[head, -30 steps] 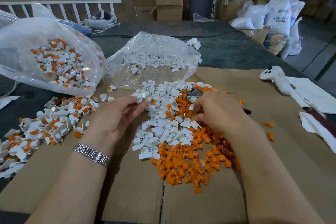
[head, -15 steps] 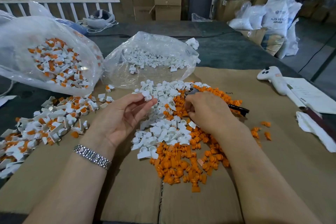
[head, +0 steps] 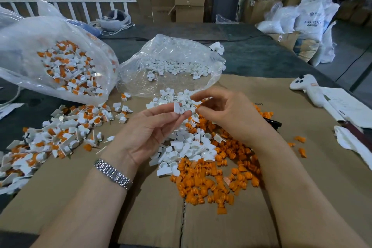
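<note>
cardboard-covered counter (head: 100, 187) below: both grips have lifted off the mixed pile (head: 193, 147) since a moment ago. left grip (head: 153, 127) pinches a white cap (head: 177, 107) between thumb and forefinger; right grip (head: 223, 115), just beside, pinches what looks like an orange plug (head: 198, 106).

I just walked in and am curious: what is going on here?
A person is fitting small plastic parts together. The left hand pinches a white cap, the right hand holds an orange plug beside it. Loose caps and plugs lie heaped on the cardboard; joined ones lie left and in a bag.
</note>
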A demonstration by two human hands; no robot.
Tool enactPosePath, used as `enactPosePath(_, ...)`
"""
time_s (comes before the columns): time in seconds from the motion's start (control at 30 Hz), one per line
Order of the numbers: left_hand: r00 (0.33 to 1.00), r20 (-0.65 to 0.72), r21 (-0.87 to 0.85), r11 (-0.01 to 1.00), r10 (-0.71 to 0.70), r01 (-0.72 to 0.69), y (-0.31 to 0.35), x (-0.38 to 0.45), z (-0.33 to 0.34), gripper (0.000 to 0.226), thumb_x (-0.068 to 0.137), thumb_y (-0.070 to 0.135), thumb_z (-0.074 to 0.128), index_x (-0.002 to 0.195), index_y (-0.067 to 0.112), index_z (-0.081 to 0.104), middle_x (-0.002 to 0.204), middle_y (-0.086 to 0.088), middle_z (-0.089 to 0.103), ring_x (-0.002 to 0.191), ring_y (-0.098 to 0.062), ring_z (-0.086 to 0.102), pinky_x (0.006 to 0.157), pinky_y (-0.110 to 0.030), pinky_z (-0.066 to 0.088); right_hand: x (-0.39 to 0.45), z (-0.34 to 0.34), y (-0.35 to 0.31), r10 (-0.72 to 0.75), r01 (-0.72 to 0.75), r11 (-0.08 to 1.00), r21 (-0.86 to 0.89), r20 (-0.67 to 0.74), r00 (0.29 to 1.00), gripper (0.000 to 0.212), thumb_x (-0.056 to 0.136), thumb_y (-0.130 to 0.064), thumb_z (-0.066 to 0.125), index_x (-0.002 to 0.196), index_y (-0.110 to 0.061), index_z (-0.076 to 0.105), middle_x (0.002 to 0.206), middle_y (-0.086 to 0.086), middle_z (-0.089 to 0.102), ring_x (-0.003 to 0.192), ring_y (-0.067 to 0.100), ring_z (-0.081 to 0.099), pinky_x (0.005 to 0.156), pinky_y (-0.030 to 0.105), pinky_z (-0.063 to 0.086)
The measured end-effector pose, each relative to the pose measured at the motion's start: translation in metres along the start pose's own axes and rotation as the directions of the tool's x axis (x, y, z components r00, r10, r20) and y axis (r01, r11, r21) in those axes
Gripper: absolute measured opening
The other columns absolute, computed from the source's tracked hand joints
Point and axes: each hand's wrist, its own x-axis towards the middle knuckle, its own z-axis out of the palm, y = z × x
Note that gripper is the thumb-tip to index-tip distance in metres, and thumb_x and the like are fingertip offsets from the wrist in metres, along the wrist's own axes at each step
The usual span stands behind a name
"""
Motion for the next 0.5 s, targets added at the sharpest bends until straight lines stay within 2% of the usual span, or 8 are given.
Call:
enactPosePath(0.1,1.000,0.024,0.108,0.994,0.018,-0.020,-0.0025,-0.0003,0.0010,0.022,0.078,-0.009,0.070,0.094,0.002,0.081,0.110,-0.022,0.076,0.104,-0.031,0.075,0.069,-0.021,0.061,-0.0013,-0.0001,-0.0033,0.011,-0.009,0.995,0.099,-0.016,1.000,0.022,0.096,-0.013,0.066,0.114,-0.025,0.073,0.103,-0.008,0.075,0.095,-0.002,0.069,0.082,0.009,0.050)
enactPosePath(0.27,0.997,0.064,0.124,0.991,0.050,-0.058,-0.0017,-0.0002,0.0022,0.029,0.077,-0.009,0.070,0.101,0.003,0.081,0.102,-0.021,0.077,0.098,-0.027,0.077,0.071,-0.020,0.061,-0.0008,0.0008,-0.0034,0.062,-0.057,0.985,0.161,-0.022,0.998,0.023,0.100,-0.006,0.059,0.119,-0.015,0.068,0.104,0.002,0.075,0.093,-0.002,0.072,0.077,0.006,0.050)
enactPosePath(0.33,0.994,0.087,0.134,0.987,0.072,-0.083,-0.0011,-0.0012,0.0029,0.029,0.077,-0.009,0.070,0.101,0.003,0.081,0.103,-0.021,0.077,0.100,-0.028,0.076,0.074,-0.020,0.061,-0.0006,0.0025,-0.0035,0.062,-0.055,0.983,0.176,-0.029,0.998,0.021,0.098,-0.008,0.063,0.117,-0.014,0.068,0.107,0.003,0.074,0.092,-0.001,0.072,0.078,0.008,0.051)
enactPosePath(0.5,0.987,0.075,0.206,0.966,0.143,-0.155,-0.0031,-0.0035,0.0071,0.026,0.075,-0.007,0.071,0.096,0.005,0.082,0.109,-0.021,0.076,0.102,-0.032,0.076,0.075,-0.023,0.061,-0.0007,0.0004,-0.0035,0.035,-0.022,0.970,0.243,-0.047,0.998,0.019,0.088,-0.021,0.078,0.107,-0.023,0.075,0.102,-0.005,0.076,0.092,0.009,0.073,0.085,0.020,0.057)
